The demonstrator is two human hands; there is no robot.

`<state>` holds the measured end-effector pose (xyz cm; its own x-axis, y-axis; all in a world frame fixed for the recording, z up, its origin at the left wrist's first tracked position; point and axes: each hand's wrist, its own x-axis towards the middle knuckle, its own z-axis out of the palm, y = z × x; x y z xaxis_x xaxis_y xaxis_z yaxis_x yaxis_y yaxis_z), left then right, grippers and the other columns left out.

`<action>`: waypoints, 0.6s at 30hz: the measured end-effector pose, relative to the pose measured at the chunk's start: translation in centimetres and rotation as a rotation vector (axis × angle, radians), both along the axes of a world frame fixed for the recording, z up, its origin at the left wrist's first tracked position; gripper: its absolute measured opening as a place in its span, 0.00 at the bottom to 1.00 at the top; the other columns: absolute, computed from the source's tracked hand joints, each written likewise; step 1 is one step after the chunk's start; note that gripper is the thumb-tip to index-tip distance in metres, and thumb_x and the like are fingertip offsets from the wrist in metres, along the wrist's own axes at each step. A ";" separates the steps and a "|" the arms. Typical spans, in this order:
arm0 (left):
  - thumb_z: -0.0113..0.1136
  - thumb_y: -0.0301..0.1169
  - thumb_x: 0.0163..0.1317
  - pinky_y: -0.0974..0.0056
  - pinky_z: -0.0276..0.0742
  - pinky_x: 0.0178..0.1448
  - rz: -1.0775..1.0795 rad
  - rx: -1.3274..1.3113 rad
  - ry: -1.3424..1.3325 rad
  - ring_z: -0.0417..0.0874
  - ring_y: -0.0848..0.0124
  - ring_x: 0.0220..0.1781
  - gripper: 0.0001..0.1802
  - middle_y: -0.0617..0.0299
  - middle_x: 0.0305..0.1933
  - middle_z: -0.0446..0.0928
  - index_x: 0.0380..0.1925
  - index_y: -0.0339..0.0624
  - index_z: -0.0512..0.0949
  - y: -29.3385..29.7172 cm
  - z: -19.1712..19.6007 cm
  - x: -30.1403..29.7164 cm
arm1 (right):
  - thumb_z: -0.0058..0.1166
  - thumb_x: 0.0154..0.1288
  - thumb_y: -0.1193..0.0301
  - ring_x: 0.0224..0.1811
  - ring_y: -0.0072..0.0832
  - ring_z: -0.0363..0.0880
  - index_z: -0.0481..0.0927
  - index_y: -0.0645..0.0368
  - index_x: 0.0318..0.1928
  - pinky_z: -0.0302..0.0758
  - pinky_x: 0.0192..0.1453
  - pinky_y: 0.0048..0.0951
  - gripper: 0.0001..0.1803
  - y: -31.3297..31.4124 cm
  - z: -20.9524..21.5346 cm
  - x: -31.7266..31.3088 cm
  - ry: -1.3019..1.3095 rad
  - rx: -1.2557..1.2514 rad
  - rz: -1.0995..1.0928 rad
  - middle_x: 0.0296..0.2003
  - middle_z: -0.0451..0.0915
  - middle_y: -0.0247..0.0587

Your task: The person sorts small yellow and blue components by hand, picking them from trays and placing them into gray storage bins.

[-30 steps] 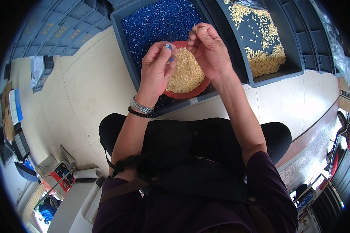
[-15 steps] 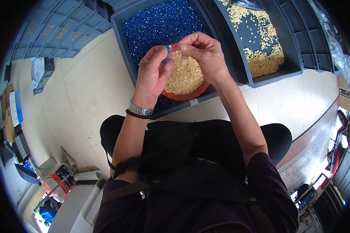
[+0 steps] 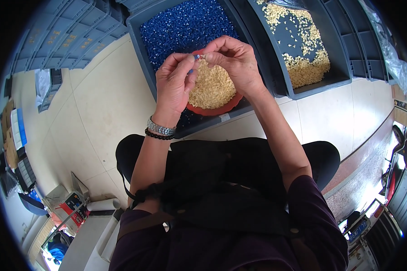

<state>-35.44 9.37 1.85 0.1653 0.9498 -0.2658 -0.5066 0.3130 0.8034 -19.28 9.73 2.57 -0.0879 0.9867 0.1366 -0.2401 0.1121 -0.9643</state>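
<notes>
Thumb and forefinger of the left hand [image 3: 174, 76] pinch a small blue plastic piece [image 3: 196, 57] between the two hands, above a round red plastic bowl [image 3: 215, 111] by the grey plastic crate's [image 3: 146, 58] near edge. The right hand [image 3: 240, 65] is pinched closed beside it, its contents too small to tell.

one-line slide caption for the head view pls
Left hand pinches a small blue piece beside the right hand, over a red bowl of cream-coloured bits.
</notes>
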 end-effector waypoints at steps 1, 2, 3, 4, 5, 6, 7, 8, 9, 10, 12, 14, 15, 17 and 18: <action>0.61 0.28 0.61 0.80 0.58 0.18 0.000 -0.001 -0.001 0.69 0.83 0.19 0.04 0.64 0.29 0.79 0.33 0.41 0.76 0.0 -0.1 0.0 | 0.59 0.60 0.80 0.32 0.16 0.77 0.80 0.62 0.35 0.75 0.38 0.18 0.03 -0.1 0.2 0.0 -0.012 -0.011 0.000 0.29 0.80 0.32; 0.61 0.28 0.61 0.80 0.58 0.18 -0.008 0.009 0.001 0.70 0.83 0.19 0.04 0.64 0.29 0.79 0.32 0.41 0.76 0.0 -0.1 0.1 | 0.59 0.60 0.79 0.32 0.16 0.77 0.80 0.62 0.35 0.75 0.38 0.18 0.03 -0.1 0.2 0.1 -0.024 -0.022 -0.001 0.29 0.80 0.32; 0.62 0.27 0.61 0.80 0.58 0.18 -0.015 0.020 0.003 0.70 0.83 0.19 0.04 0.64 0.28 0.79 0.31 0.41 0.76 0.1 0.0 0.1 | 0.59 0.60 0.79 0.32 0.16 0.77 0.80 0.62 0.35 0.75 0.38 0.18 0.03 -0.1 0.2 0.1 -0.023 -0.023 0.000 0.29 0.80 0.32; 0.62 0.27 0.61 0.80 0.58 0.18 -0.015 0.020 0.004 0.70 0.83 0.19 0.04 0.64 0.28 0.79 0.31 0.41 0.76 0.0 0.0 0.1 | 0.59 0.60 0.80 0.32 0.16 0.77 0.80 0.62 0.35 0.75 0.38 0.18 0.03 -0.1 0.2 0.1 -0.024 -0.030 0.012 0.29 0.80 0.32; 0.61 0.27 0.61 0.80 0.58 0.18 -0.011 0.019 0.015 0.70 0.83 0.19 0.04 0.64 0.28 0.79 0.30 0.41 0.76 0.0 0.2 0.2 | 0.59 0.60 0.80 0.32 0.16 0.77 0.80 0.62 0.35 0.75 0.38 0.18 0.03 -0.1 0.1 0.1 -0.025 -0.038 0.023 0.29 0.80 0.32; 0.61 0.26 0.60 0.80 0.58 0.18 -0.006 0.018 0.026 0.70 0.83 0.19 0.04 0.65 0.27 0.78 0.29 0.41 0.76 -0.1 0.2 0.2 | 0.59 0.60 0.80 0.32 0.16 0.77 0.80 0.62 0.35 0.75 0.38 0.18 0.03 -0.1 0.1 0.1 -0.024 -0.038 0.023 0.29 0.80 0.32; 0.61 0.26 0.60 0.80 0.58 0.18 -0.007 0.018 0.026 0.70 0.83 0.19 0.04 0.65 0.27 0.78 0.29 0.41 0.76 -0.1 0.3 0.2 | 0.58 0.60 0.81 0.32 0.15 0.76 0.79 0.62 0.35 0.75 0.38 0.17 0.03 -0.1 0.0 0.1 -0.039 -0.037 0.033 0.29 0.79 0.31; 0.61 0.25 0.60 0.79 0.58 0.18 -0.007 0.018 0.037 0.70 0.84 0.19 0.04 0.65 0.26 0.78 0.29 0.41 0.76 -0.2 0.3 0.3 | 0.58 0.60 0.81 0.32 0.15 0.76 0.78 0.62 0.34 0.74 0.38 0.17 0.04 -0.1 0.0 0.2 -0.055 -0.035 0.043 0.29 0.79 0.31; 0.61 0.24 0.60 0.79 0.57 0.18 -0.008 0.017 0.049 0.70 0.84 0.18 0.04 0.65 0.25 0.77 0.28 0.41 0.75 -0.3 0.4 0.3 | 0.58 0.60 0.81 0.32 0.15 0.76 0.78 0.62 0.34 0.74 0.38 0.17 0.04 -0.1 0.0 0.2 -0.054 -0.036 0.043 0.29 0.79 0.31; 0.61 0.24 0.60 0.79 0.57 0.18 -0.007 0.016 0.050 0.70 0.84 0.18 0.04 0.65 0.25 0.77 0.28 0.41 0.75 -0.3 0.5 0.3 | 0.58 0.59 0.83 0.32 0.14 0.75 0.76 0.61 0.34 0.74 0.38 0.17 0.05 -0.1 0.0 0.2 -0.077 -0.020 0.028 0.28 0.77 0.30; 0.61 0.23 0.60 0.79 0.56 0.18 -0.020 0.042 0.092 0.68 0.84 0.18 0.05 0.66 0.23 0.76 0.27 0.41 0.75 -0.4 0.7 0.2 | 0.57 0.59 0.84 0.31 0.13 0.75 0.74 0.61 0.33 0.74 0.37 0.17 0.07 -0.1 -0.1 0.3 -0.100 -0.006 0.012 0.27 0.76 0.29; 0.60 0.22 0.60 0.79 0.56 0.18 -0.031 0.066 0.086 0.68 0.84 0.18 0.05 0.67 0.23 0.75 0.27 0.40 0.75 -0.5 0.7 0.3 | 0.57 0.57 0.86 0.33 0.14 0.75 0.70 0.58 0.33 0.73 0.40 0.17 0.11 -0.1 -0.3 0.5 -0.100 0.036 0.011 0.29 0.77 0.30; 0.60 0.22 0.60 0.78 0.55 0.18 -0.043 0.089 0.079 0.67 0.85 0.18 0.05 0.67 0.23 0.75 0.27 0.40 0.74 -0.5 0.7 0.4 | 0.57 0.57 0.86 0.33 0.14 0.75 0.70 0.58 0.33 0.73 0.40 0.17 0.11 -0.2 -0.4 0.5 -0.100 0.035 0.011 0.29 0.77 0.30; 0.60 0.22 0.60 0.78 0.55 0.18 -0.043 0.107 0.098 0.66 0.85 0.18 0.05 0.68 0.22 0.74 0.26 0.39 0.74 -0.8 0.9 0.5 | 0.57 0.56 0.88 0.34 0.14 0.75 0.69 0.57 0.32 0.74 0.41 0.17 0.13 -0.3 -0.5 0.5 -0.075 0.060 -0.006 0.29 0.77 0.31; 0.60 0.21 0.60 0.78 0.54 0.18 -0.042 0.125 0.118 0.65 0.85 0.18 0.05 0.69 0.21 0.73 0.26 0.39 0.74 -0.8 1.0 0.6 | 0.57 0.56 0.88 0.34 0.14 0.75 0.69 0.57 0.32 0.74 0.41 0.17 0.13 -0.4 -0.4 0.4 -0.075 0.059 -0.007 0.29 0.77 0.31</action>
<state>-34.85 8.52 2.83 0.1799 0.9696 -0.1661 -0.3950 0.2259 0.8905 -18.90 9.34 2.15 -0.0934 0.9777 0.1882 -0.1669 0.1710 -0.9710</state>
